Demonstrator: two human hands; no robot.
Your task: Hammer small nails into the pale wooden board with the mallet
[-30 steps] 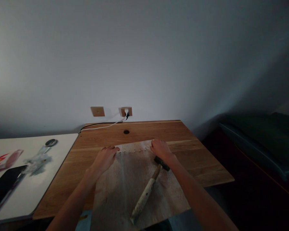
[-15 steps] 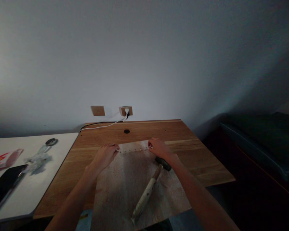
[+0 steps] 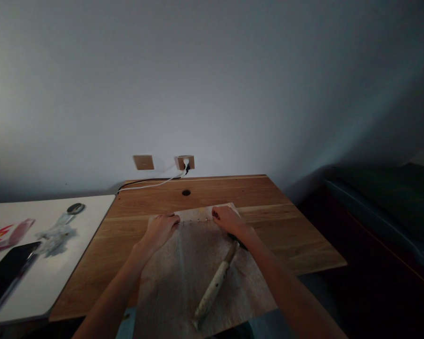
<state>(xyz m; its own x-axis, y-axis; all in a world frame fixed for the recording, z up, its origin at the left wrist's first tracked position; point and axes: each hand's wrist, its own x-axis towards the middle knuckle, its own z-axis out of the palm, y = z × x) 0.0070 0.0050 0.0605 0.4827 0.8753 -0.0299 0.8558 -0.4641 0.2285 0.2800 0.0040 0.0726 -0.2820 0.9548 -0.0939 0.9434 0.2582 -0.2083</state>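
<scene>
A thin plywood board [image 3: 183, 278] lies on the wooden desk [image 3: 268, 221] in front of me. A short row of small nails [image 3: 197, 220] runs along its far edge. My left hand [image 3: 161, 230] rests on the board at the left end of that row, fingers curled and pinched. My right hand [image 3: 227, 219] sits at the right end of the row, fingertips pressed together on the board. What either pinch holds is too small to make out. A hammer [image 3: 215, 282] with a pale worn handle lies on the board under my right forearm, its dark head partly hidden.
A white table [image 3: 74, 245] adjoins the desk on the left, carrying a dark phone [image 3: 5, 273], crumpled plastic [image 3: 54, 235], a red-printed packet [image 3: 2, 234] and a small round object [image 3: 75, 208]. Cables [image 3: 151, 183] run from a wall socket [image 3: 184, 162]. A dark piece of furniture [image 3: 385, 202] stands to the right.
Both hands have drawn closer together along the nail row: the left hand shifted right, the right hand shifted left. The hammer has stayed on the board.
</scene>
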